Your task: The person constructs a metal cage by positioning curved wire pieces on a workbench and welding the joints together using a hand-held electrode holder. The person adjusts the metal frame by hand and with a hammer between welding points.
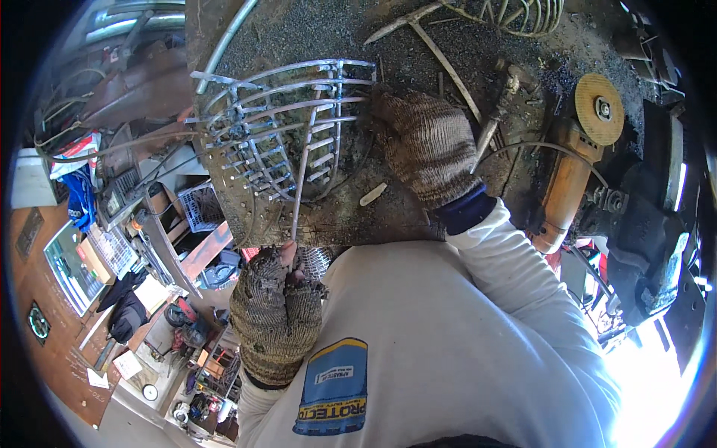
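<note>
A rack of welded metal bars (338, 101), curved and basket-like, lies on the dark, gritty worktop in front of me. My left hand (278, 317), in a dirty knitted glove, is closed at the worktop's near edge on the lower end of a thin metal rod (303, 160). The rod slants up across the rack. My right hand (429, 145), also gloved, is curled at the rack's right side, its fingers against the bar ends. Its fingertips are partly hidden in shadow.
An orange angle grinder (562, 183) with a tan disc (597, 101) lies at the right. A hammer-like tool (493, 123), a joined metal bar piece (444, 56) and a small flat strip (373, 194) lie on the worktop (351, 220). Another wire basket (523, 22) sits at the far edge.
</note>
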Demonstrator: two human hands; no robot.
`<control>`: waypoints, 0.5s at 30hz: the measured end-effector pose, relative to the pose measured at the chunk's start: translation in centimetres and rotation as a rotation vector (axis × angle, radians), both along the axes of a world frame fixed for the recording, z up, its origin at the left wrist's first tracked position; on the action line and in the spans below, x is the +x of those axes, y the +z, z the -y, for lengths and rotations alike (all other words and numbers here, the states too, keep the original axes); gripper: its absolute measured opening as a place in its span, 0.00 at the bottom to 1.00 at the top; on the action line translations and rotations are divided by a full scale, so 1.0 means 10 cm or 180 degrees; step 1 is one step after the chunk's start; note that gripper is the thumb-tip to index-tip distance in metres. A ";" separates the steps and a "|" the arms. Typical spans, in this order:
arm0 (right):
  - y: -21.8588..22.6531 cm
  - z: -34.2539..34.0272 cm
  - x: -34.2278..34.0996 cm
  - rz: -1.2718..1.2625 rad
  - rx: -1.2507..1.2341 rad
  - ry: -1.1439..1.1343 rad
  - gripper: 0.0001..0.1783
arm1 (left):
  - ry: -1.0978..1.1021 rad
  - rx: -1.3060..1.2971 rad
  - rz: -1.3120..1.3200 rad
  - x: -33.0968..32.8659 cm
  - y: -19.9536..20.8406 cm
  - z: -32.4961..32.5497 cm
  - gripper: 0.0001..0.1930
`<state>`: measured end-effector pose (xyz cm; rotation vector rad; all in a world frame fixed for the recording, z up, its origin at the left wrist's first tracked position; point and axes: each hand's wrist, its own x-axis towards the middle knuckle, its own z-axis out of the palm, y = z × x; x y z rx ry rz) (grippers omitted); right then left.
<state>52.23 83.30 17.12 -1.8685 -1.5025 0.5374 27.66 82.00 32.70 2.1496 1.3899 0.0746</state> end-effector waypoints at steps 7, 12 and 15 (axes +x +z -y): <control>0.03 0.03 -0.01 -0.0132 -0.0074 -0.0099 0.19 | 0.0159 0.0136 0.0008 -0.03 -0.09 0.02 0.21; 0.15 -0.02 0.17 -0.2262 0.0985 -0.1284 0.10 | 0.0023 0.0371 0.0204 -0.07 -0.16 0.02 0.21; 0.76 0.19 0.47 -0.3657 0.0936 -0.0888 0.15 | 0.0152 0.0332 0.0375 -0.11 -0.19 0.04 0.21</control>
